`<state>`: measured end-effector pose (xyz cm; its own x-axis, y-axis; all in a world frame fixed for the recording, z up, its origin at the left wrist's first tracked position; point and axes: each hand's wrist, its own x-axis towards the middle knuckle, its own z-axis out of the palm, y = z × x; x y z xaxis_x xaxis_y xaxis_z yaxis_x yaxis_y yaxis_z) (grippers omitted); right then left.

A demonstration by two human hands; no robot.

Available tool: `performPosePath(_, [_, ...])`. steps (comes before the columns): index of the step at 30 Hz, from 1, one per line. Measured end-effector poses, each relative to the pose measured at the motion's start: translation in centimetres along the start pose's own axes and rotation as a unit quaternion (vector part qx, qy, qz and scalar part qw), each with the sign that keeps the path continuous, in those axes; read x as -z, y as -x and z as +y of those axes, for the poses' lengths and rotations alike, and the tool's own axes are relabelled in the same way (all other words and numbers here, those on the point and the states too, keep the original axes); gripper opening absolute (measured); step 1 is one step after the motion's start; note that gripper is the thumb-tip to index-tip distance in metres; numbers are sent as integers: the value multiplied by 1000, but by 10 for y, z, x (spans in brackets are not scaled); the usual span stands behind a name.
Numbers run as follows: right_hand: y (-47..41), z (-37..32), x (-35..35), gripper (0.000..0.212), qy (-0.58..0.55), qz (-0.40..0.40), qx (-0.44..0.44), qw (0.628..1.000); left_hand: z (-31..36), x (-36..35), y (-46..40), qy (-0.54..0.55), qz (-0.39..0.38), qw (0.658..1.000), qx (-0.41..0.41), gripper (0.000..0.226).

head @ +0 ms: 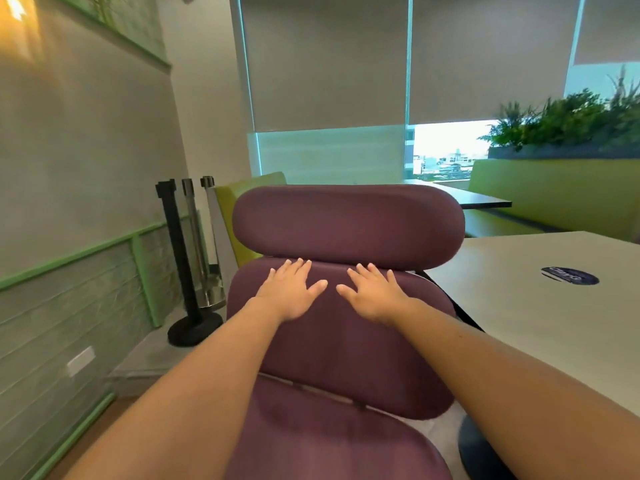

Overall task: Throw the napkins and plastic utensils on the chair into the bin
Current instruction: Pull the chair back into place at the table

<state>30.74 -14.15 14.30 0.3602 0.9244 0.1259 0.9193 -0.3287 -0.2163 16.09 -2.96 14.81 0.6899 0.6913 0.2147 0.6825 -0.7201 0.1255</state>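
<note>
A purple padded chair (346,223) fills the middle of the view, its backrest made of two stacked cushions above the seat. My left hand (291,292) and my right hand (374,296) are stretched out side by side in front of the lower back cushion, palms down, fingers straight and spread, holding nothing. No napkins, plastic utensils or bin show in this view. The visible part of the seat at the bottom is bare; my forearms hide some of it.
A pale table (540,306) with a dark round sticker (569,275) stands right of the chair. Several barrier posts (187,258) stand by the left wall. Green benches (554,188), another table and plants (568,123) lie beyond, under the windows.
</note>
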Motion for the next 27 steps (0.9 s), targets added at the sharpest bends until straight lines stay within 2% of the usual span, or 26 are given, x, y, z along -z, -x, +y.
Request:
performPosePath(6, [-94,20,35,64,-5,58,5,998,-12,8,-98,3,57,998,-8,69])
performPosePath(13, [-177,69,100,60,49,159,-22,986,8,24,-192,-25,95,995,-35,63])
performPosePath(17, [-205,92,131,59,70,143,-43,986,26,46,-237,4,60,997,-39,61])
performPosePath(20, [-221,107,147,60,61,107,-68,990,42,68,-272,6,4,999,-33,60])
performPosePath(23, [-224,111,145,59,67,101,-59,991,47,78,-293,-9,-47,998,-43,60])
performPosePath(27, [-240,117,149,57,27,69,-76,994,46,81,-317,-14,-79,996,-48,61])
